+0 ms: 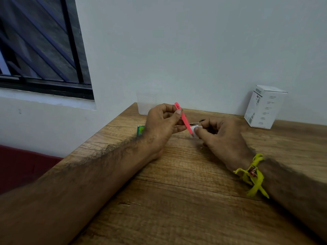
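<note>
While the left hand pinches the pink tweezers between thumb and fingers, tilted with the tip down, the right hand pinches a small white wad touching the tweezers' tip, just above the table. A green packet lies left of the tweezers, a clear tub behind and left of them, a white box well to their right
</note>
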The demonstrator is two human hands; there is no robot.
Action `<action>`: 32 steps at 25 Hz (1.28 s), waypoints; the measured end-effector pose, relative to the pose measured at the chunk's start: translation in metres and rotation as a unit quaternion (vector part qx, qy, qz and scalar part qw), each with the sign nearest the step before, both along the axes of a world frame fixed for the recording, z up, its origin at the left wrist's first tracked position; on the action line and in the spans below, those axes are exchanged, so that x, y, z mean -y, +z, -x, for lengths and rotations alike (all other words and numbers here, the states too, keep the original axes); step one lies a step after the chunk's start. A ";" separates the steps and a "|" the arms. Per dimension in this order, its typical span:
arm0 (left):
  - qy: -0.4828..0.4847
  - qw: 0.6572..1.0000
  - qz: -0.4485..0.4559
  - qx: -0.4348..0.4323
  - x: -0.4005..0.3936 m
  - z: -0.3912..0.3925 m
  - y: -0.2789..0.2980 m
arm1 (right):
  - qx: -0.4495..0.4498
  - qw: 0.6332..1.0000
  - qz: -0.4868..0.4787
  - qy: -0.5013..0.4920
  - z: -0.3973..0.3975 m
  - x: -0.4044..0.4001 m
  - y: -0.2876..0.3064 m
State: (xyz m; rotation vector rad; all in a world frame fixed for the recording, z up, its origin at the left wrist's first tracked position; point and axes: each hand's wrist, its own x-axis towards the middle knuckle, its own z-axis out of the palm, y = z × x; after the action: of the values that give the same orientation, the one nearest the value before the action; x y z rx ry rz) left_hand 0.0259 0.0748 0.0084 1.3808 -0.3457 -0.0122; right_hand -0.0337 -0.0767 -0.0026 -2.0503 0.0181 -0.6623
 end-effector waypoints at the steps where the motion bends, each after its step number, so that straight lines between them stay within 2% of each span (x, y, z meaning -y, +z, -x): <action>1: -0.002 1.000 -0.001 0.001 0.000 0.001 -0.001 | -0.010 1.000 0.003 0.006 0.000 0.000 0.000; 8: 0.008 0.999 -0.016 0.040 -0.002 0.001 0.000 | -0.058 0.998 -0.013 0.012 -0.001 -0.002 0.001; 13: 0.020 0.997 -0.049 0.054 0.004 0.004 -0.003 | -0.072 0.986 -0.147 0.015 -0.003 -0.006 0.004; 19: 0.043 0.998 -0.042 0.035 0.003 0.005 -0.001 | -0.122 0.988 -0.090 0.037 -0.001 -0.007 0.005; 23: 0.024 0.997 -0.067 0.040 0.006 0.008 -0.001 | -0.138 0.974 -0.177 0.024 -0.001 -0.008 0.011; 28: 0.030 0.994 -0.087 0.056 0.003 0.008 0.003 | -0.142 0.979 -0.143 0.017 0.001 -0.010 0.010; 32: 0.022 0.992 -0.104 0.062 0.002 0.009 0.003 | -0.127 0.969 -0.211 0.025 0.003 -0.010 0.015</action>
State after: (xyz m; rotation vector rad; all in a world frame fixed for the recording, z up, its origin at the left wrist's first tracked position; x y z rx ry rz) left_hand 0.0167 0.0724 0.0115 1.5997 -0.4270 0.0775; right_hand -0.0364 -0.0667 0.0127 -1.7020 0.2355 -0.3257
